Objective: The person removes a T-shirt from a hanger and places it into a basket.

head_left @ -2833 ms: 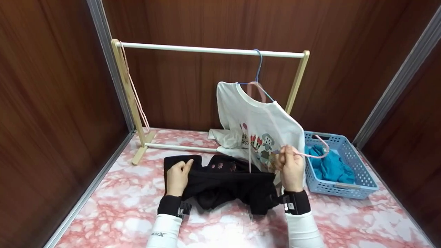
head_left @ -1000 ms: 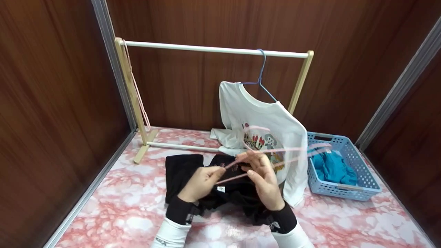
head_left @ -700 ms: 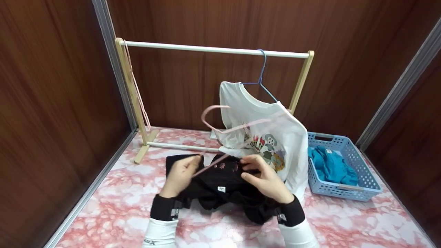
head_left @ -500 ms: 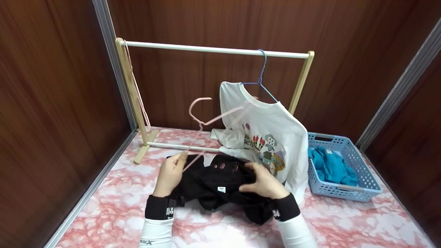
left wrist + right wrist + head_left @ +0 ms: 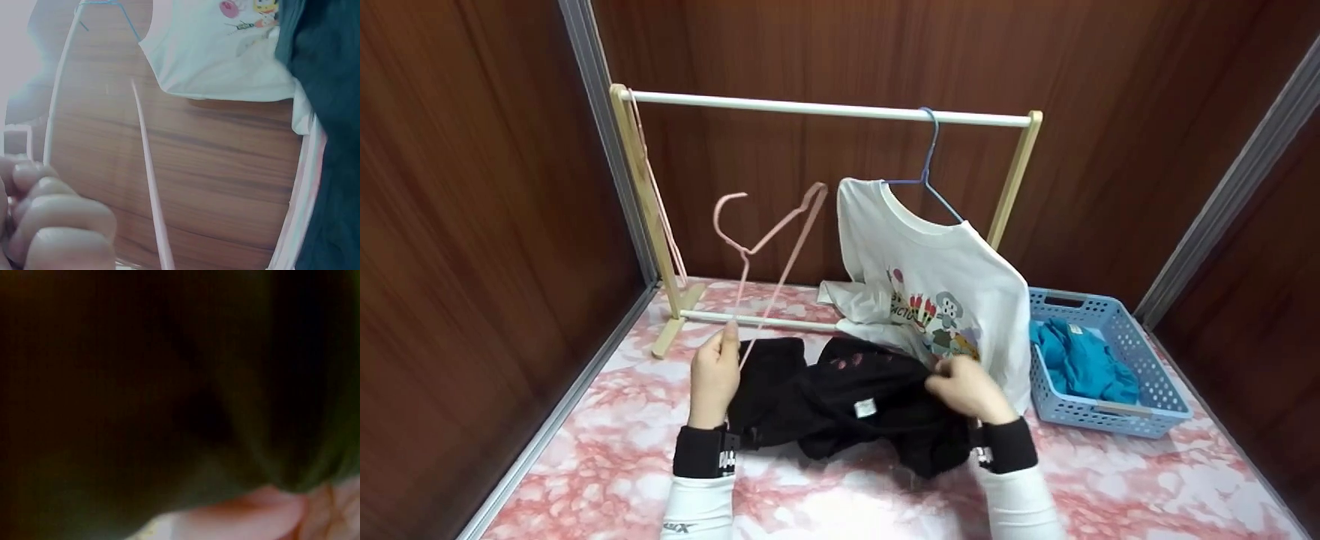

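Observation:
My left hand (image 5: 714, 375) grips one end of a pink clothes hanger (image 5: 776, 229), which stands up above the fist with its hook toward the left. In the left wrist view the fingers (image 5: 67, 214) are curled, and the hanger's bar runs upward beside them. A black shirt (image 5: 832, 394) with a white label and small pink print lies rumpled on the table. My right hand (image 5: 969, 390) pinches the shirt's right side and lifts it a little. Dark cloth (image 5: 112, 382) fills most of the right wrist view, hiding the fingertips.
Behind the shirt, a white printed shirt (image 5: 915, 255) hangs by a blue hanger (image 5: 928, 161) from a rack (image 5: 780, 105). Another pink hanger (image 5: 652, 180) hangs at the rack's left end. A blue basket (image 5: 1110, 420) with teal cloth (image 5: 1084, 367) stands at right.
The pink hanger has passed from my right hand to my left and swung left and upright. My right hand has let it go, moved right and taken hold of the black shirt.

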The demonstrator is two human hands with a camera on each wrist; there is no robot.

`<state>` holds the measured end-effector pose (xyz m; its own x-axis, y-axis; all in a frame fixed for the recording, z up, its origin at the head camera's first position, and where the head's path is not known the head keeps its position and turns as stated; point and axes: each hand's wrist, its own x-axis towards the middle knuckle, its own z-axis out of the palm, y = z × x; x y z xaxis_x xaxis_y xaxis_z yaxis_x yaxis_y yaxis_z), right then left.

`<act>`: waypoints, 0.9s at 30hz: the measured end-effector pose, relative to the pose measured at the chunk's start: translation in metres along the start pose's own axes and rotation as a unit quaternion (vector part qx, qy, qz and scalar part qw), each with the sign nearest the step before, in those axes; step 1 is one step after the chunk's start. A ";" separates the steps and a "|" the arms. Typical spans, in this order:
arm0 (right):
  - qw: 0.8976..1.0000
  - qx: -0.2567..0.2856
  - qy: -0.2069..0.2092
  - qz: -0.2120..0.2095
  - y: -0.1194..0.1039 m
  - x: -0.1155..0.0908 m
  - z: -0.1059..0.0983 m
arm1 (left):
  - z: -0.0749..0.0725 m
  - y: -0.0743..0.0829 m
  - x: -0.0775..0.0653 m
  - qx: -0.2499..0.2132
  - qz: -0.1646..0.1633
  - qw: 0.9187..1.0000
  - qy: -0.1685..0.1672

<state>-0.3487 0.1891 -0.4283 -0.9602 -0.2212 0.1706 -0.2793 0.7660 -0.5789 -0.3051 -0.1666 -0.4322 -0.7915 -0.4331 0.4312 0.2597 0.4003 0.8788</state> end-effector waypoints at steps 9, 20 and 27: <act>0.952 0.271 0.141 -0.022 -0.041 0.001 -0.014 | 0.002 0.019 0.001 0.006 0.013 1.000 0.011; 0.963 0.260 0.023 -0.066 -0.058 0.043 0.037 | 0.003 0.061 0.045 0.024 0.026 0.999 -0.002; 0.996 -0.011 -0.080 -0.035 -0.047 0.040 0.089 | 0.000 0.076 0.080 0.054 -0.012 0.998 -0.017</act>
<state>-0.3742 0.0903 -0.4655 -0.9271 -0.3661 0.0802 -0.3470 0.7577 -0.5527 -0.3488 -0.1712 -0.3307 -0.8152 -0.4176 0.4014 0.1801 0.4759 0.8609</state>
